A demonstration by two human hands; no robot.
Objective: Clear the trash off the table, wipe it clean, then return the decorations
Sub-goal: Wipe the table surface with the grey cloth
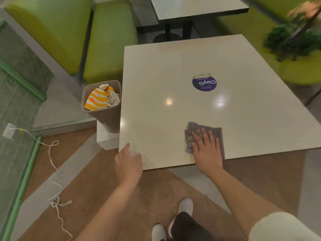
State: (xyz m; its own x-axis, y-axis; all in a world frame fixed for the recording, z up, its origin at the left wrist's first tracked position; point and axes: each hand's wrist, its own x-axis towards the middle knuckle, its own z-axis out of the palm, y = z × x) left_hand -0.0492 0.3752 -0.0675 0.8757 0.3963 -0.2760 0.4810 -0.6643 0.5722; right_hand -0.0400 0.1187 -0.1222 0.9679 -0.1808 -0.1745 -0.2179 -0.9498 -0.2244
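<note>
The grey cloth (205, 136) is soft, a little wrinkled and roughly rectangular. It lies flat near the front edge of the table (173, 70), with its long side about parallel to that edge. The right hand (207, 150) presses on it with straight, spread fingers. The left hand (129, 162) rests at the front left corner, with relaxed fingers slightly apart and holding nothing. The tabletop is smooth, glossy and cream, with a round purple sticker (204, 82). A taupe bin (102, 105) full of paper trash (97, 99) stands just beside the table's left edge. Green padded benches (111, 40) stand behind, and the floor is brown.
</note>
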